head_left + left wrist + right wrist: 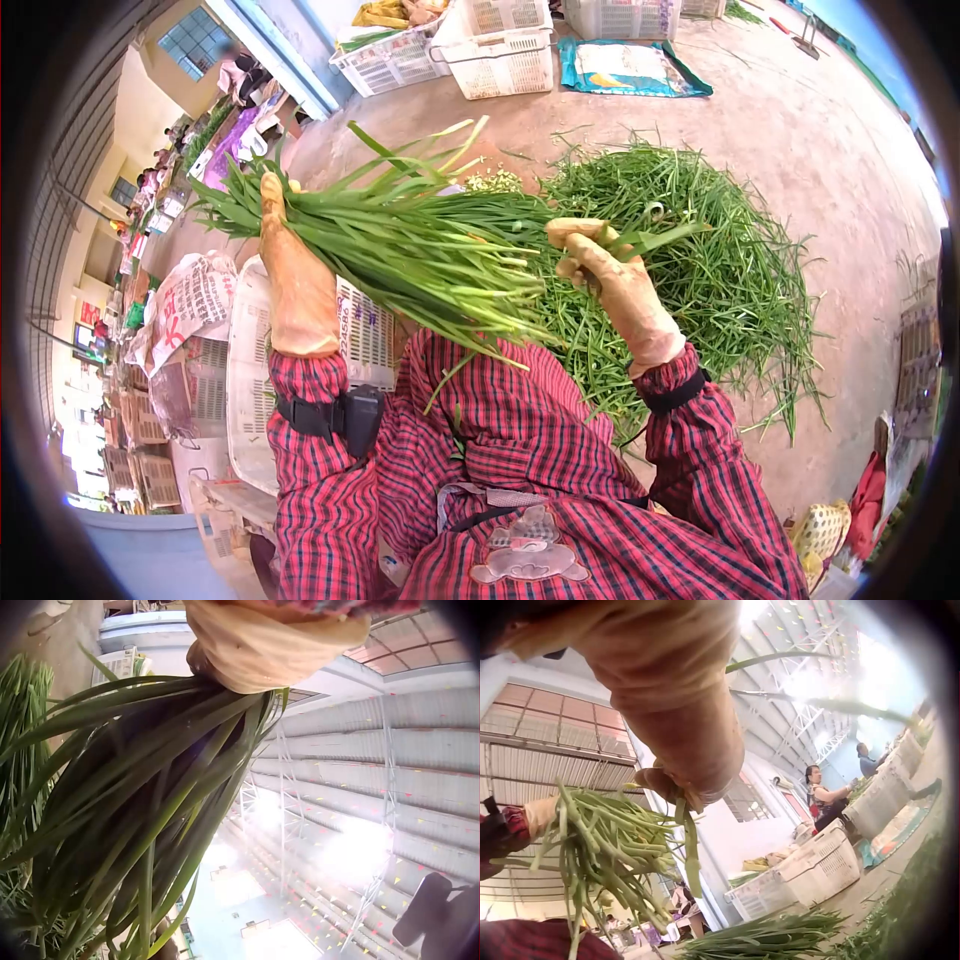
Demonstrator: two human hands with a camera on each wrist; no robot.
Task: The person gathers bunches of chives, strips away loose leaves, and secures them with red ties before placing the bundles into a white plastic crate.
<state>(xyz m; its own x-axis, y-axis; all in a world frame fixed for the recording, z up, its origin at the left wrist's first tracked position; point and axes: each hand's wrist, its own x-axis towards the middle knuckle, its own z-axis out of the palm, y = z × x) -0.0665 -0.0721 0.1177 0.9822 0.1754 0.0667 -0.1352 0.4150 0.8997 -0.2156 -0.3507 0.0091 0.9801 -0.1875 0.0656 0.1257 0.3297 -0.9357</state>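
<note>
My gloved left hand [298, 290] grips a thick bunch of garlic chives [430, 245], held over my lap with the stem ends fanning toward the right. In the left wrist view the long flat leaves [150, 780] spread out from the glove. My gloved right hand [625, 300] is apart from the bunch, on its right, and pinches a few loose chive leaves [668, 239]. One of these leaves [691, 851] dangles from the fingertips in the right wrist view. Beneath the right hand lies a large heap of loose chives [720, 270] on the floor.
A white plastic crate [245, 400] stands by my left forearm, with a printed sack [190, 300] beyond it. Ahead are more white crates [497, 65] and a teal-edged bag [635, 70] on the concrete floor. Other people [826, 796] sit farther off.
</note>
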